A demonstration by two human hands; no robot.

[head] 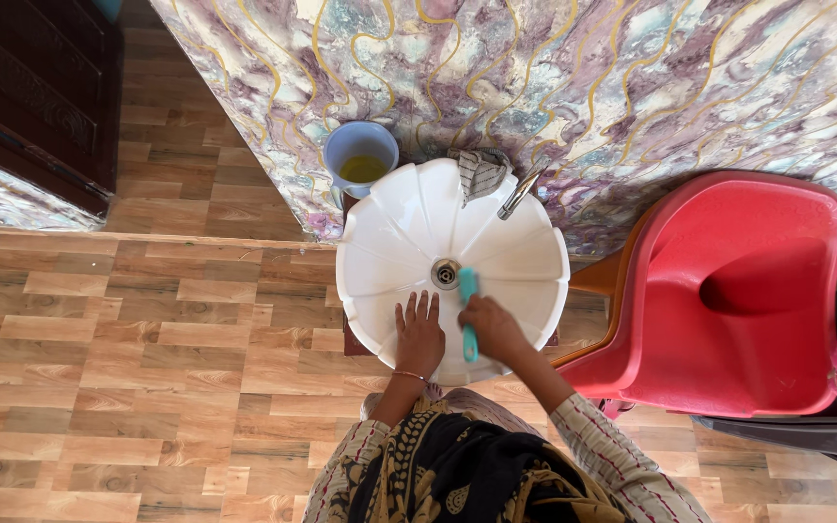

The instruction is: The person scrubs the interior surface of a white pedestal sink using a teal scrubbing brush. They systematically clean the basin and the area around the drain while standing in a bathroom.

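Two hands in white basin (389, 242); right hand (492, 327) grip clamped on teal brush (468, 312); left hand (419, 334) flat, fingers apart; wood-plank floor (147, 387)

Beyond my left hand I see a blue mug (361, 155) of yellowish liquid; a grey cloth (481, 171) and faucet (519, 193) beyond my right; a red plastic chair (728, 291) to its right.

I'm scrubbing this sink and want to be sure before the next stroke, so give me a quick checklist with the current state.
1. Right hand grips the teal plastic brush: ok.
2. Brush head sits inside the white fluted basin, by the metal drain: ok.
3. Left hand flat on the basin: ok.
4. Grey cloth off the bowl, on the back rim: ok.
5. Metal tap shut: cannot tell.
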